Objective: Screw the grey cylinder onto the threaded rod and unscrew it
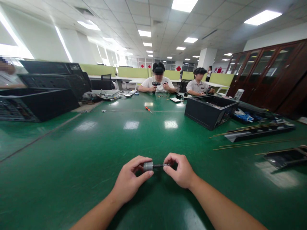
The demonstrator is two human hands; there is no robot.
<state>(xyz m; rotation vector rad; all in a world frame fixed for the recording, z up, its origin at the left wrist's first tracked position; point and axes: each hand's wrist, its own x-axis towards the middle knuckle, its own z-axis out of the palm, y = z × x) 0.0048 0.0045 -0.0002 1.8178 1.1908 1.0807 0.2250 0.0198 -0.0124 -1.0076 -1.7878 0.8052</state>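
In the head view, a small silver cylinder that looks like a motor [148, 166] has a thin dark shaft [158, 165] sticking out to the right. My left hand [131, 174] grips the cylinder between thumb and forefinger. The shaft's far end, which looks ridged or coiled, is pinched in the fingertips of my right hand [179, 169]. Together the hands hold the piece roughly level over the green table [96, 185], close to my body. Fingers partly cover both ends, so the tip of the shaft cannot be made out fully.
An orange-handled screwdriver [148, 109] lies farther out. On the right are a black computer case [203, 111], thin brass-coloured rods [240, 146] and a metal channel [261, 131]. More black cases [48, 103] stand left. Across the table, one person [157, 83] holds a power drill [155, 83]; another [198, 85] sits alongside.
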